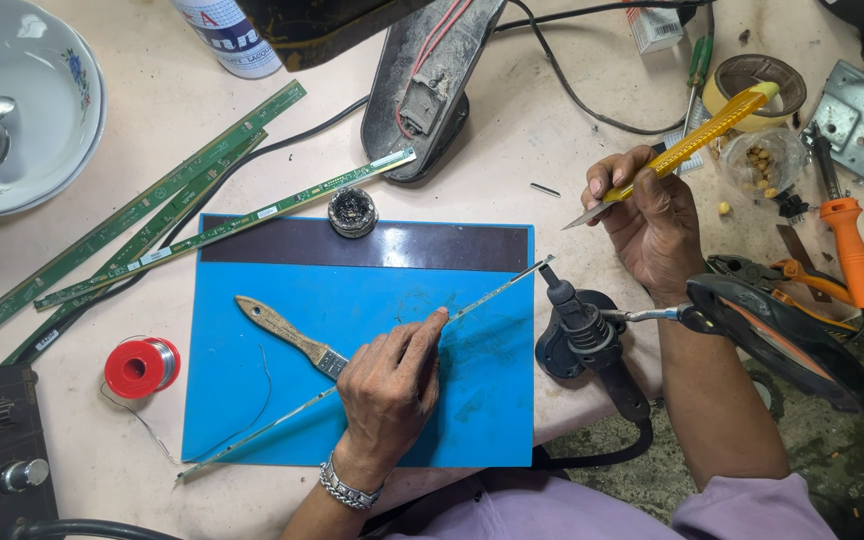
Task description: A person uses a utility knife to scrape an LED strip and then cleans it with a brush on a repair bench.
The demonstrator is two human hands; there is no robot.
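Strip (492, 292) overhangs mat (252, 400) edge; left hand (389, 385) pins it.

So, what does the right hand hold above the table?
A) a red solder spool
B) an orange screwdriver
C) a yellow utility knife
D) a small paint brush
C: the right hand grips a yellow utility knife, blade pointing left, while the brush, orange screwdriver and red solder spool lie untouched.

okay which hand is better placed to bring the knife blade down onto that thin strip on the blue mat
Right, most likely. The right hand already grips the yellow utility knife, blade tip pointing toward the thin strip. The left hand is pressed on the strip over the blue mat, pinning it.
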